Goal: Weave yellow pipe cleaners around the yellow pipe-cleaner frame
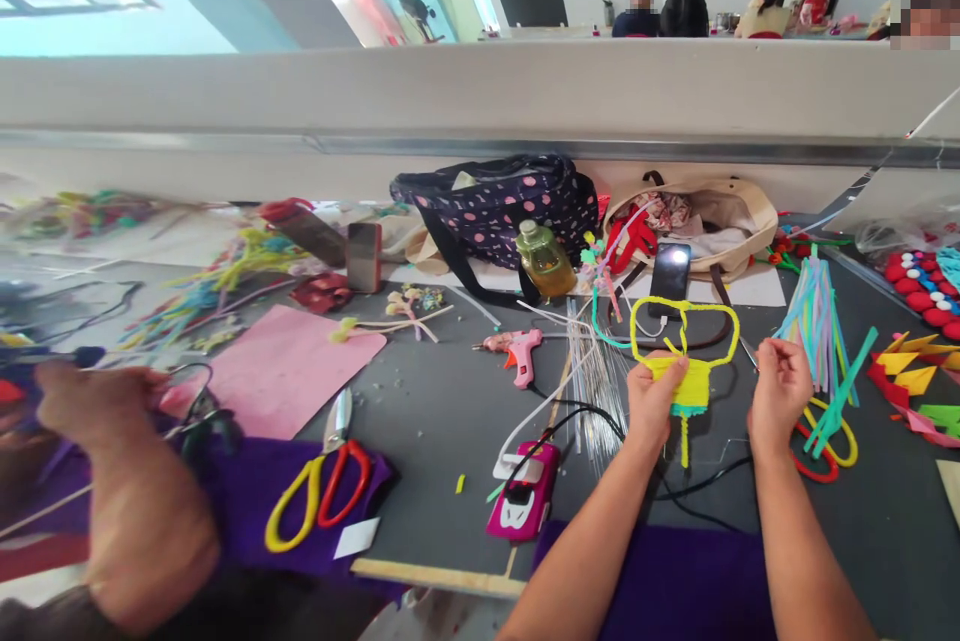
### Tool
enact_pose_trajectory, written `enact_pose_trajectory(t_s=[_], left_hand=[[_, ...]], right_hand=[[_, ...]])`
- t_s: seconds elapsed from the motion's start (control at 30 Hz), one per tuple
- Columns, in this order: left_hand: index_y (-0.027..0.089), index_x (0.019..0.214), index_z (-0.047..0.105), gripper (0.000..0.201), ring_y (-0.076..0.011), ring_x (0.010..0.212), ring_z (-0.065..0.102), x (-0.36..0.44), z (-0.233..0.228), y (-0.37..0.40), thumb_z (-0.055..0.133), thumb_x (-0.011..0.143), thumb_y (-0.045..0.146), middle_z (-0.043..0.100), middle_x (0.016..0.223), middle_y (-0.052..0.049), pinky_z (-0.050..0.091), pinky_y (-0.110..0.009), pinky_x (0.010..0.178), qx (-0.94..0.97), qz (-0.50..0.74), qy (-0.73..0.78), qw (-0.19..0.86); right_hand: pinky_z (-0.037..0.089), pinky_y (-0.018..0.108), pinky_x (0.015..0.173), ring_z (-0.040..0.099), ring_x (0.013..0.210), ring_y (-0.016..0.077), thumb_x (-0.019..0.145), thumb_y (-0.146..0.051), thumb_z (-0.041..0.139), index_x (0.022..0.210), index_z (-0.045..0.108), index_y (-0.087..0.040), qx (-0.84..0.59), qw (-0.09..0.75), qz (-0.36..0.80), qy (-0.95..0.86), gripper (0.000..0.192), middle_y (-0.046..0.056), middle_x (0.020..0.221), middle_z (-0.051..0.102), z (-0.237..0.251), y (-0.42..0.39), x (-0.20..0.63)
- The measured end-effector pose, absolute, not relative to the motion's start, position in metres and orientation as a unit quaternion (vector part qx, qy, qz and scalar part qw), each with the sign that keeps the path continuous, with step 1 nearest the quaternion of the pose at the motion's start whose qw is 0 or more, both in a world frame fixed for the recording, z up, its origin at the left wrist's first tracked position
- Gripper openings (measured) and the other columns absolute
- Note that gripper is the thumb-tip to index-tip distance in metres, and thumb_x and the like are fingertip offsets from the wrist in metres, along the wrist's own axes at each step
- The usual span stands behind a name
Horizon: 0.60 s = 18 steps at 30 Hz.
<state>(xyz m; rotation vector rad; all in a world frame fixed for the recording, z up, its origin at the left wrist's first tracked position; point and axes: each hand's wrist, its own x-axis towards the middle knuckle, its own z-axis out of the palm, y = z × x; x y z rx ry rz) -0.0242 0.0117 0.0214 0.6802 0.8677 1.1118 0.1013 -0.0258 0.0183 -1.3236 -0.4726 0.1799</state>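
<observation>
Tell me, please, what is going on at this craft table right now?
A person is working a yellow pipe-cleaner shape over a dark table. The left hand pinches its wound yellow body; the right hand holds one end of the loop. A pink glue gun and red-and-yellow scissors lie nearby. A co-worker's arm reaches in further left.

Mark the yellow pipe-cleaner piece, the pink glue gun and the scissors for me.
yellow pipe-cleaner piece (pixel 691 383), head view, on its woven yellow middle.
pink glue gun (pixel 520 353), head view, on its body above the handle.
scissors (pixel 321 491), head view, where the handles meet.
</observation>
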Motion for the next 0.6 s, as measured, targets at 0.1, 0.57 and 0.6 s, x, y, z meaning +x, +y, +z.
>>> enact_pose_trajectory(t_s=[0.1,0.57,0.6], left_hand=[[0.015,0.069,0.064,0.026,-0.0113,0.053,0.052,-0.023,0.017,0.008,0.079,0.064,0.036,0.057,0.059,0.002,0.042,-0.023,0.052,0.365,0.514,0.395,0.669],[0.015,0.065,0.062,0.022,-0.0109,0.057,0.048,-0.019,0.018,0.000,0.069,0.075,0.034,0.056,0.062,0.001,0.038,-0.023,0.056,0.495,0.537,0.378,0.570],[0.015,0.069,0.065,0.021,-0.0120,0.060,0.051,-0.019,0.017,0.001,0.070,0.075,0.035,0.059,0.065,-0.001,0.040,-0.024,0.057,0.490,0.533,0.383,0.573]], right_hand=[[0.042,0.031,0.074,0.056,0.075,0.0168,0.087,-0.034,0.060,0.084,0.064,-0.022,-0.642,0.660,0.025,-0.388,0.014,0.003,0.079,0.062,0.032,-0.034,0.089],[0.033,0.034,0.076,0.053,0.079,0.0201,0.091,-0.030,0.057,0.081,0.061,-0.021,-0.699,0.389,-0.140,-0.584,0.014,0.002,0.077,0.064,0.046,-0.031,0.066],[0.033,0.034,0.077,0.053,0.079,0.0200,0.091,-0.030,0.056,0.081,0.060,-0.021,-0.698,0.402,-0.136,-0.577,0.014,0.002,0.077,0.063,0.045,-0.031,0.066]])
